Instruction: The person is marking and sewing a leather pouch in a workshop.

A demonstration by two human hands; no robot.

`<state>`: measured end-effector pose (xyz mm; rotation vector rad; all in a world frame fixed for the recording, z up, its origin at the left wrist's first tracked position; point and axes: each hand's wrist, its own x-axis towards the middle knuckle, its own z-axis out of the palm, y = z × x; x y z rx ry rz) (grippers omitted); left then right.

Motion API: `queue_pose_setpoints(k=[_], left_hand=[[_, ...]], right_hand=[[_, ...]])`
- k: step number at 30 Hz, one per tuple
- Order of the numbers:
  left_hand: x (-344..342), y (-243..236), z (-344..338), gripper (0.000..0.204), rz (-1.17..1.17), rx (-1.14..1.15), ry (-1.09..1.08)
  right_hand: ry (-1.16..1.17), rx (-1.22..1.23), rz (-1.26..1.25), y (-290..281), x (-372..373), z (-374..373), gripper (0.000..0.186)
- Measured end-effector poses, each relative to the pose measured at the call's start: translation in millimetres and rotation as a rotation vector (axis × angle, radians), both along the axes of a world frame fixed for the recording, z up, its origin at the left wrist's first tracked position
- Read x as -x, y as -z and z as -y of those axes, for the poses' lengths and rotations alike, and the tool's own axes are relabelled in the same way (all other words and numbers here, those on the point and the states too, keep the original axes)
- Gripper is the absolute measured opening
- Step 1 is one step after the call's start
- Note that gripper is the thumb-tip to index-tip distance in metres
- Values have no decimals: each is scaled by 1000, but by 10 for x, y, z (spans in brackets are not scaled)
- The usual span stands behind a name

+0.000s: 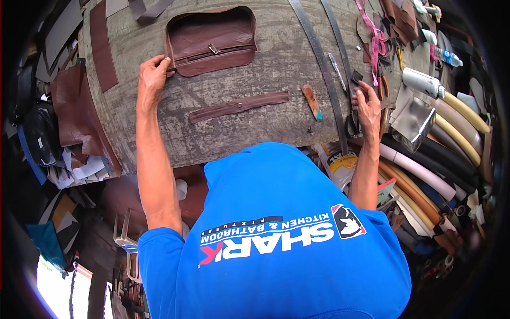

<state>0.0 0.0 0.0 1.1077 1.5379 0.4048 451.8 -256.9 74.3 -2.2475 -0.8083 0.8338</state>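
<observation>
The brown pouch (212, 40) is laid on the worktable (154, 125), its left edge pinched by the fingers of the left hand (151, 78). The right hand (368, 108) is placed beside a dark piece (357, 76); whether it is gripped by the bent fingers cannot be told.

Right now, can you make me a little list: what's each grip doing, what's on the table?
Left grip: holding the left edge of a brown leathery zippered pouch
Right grip: beside a small dark square piece; can't tell if held
Between pouch and person: flat brown zippered strip
Right of strip: narrow brown tool with teal tip
</observation>
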Motion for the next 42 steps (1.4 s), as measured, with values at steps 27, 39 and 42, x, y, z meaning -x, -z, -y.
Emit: queue_pose_setpoints(k=[27,39,42], left_hand=[[-75,-102,61,36,-10,-47,56],[-129,-107,88,33,20,-17,-75],[-100,-46,114,34,15,-36,-95]], right_hand=[[-154,113,660,437,376,-104,34],[-356,128,615,578,57,-73,23],[-239,82,585,347,259,-263,16]])
